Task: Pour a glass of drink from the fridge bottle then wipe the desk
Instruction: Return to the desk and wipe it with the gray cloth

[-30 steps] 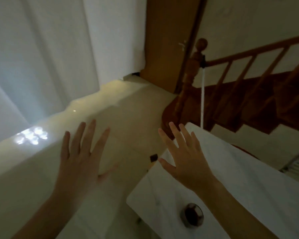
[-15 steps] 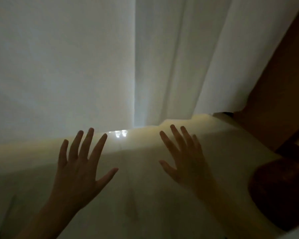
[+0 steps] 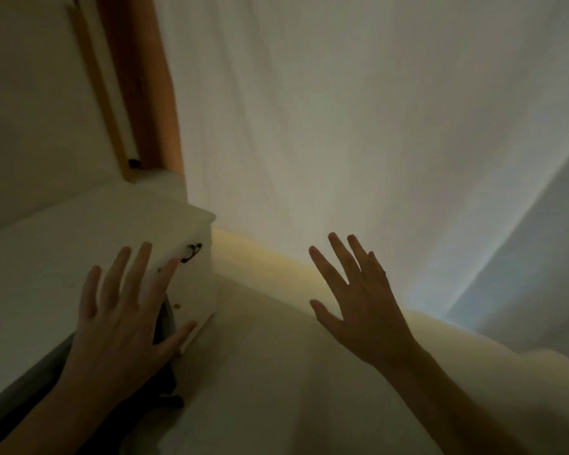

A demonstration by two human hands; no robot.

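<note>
Judging from the dim room, the task stood at its very start; neither the fridge, the bottle, the glass nor the desk showed anywhere in the view, so the step in hand seemed to be finding the way to the fridge. Both hands were held out ahead, palms down and empty; the left hand [image 3: 119, 326] had its fingers spread wide, the thumb splayed to the side, and the right hand [image 3: 358, 303] was likewise fanned open, gripping nothing. Below and beyond the left hand stood a white cabinet [image 3: 79, 244], with a small dark handle [image 3: 191, 252] on its front face; whether the hand touched the cabinet could not be told in the poor light. Behind it rose a wooden door frame [image 3: 142, 87]; to the right hung a pale curtain [image 3: 358, 119], reaching down to the pale floor [image 3: 276, 372]. The next move likely called for turning away from this corner and locating the fridge, then opening its door with one free hand. The cabinet's corner near the left hand and the darkness itself looked the main hindrances.
</note>
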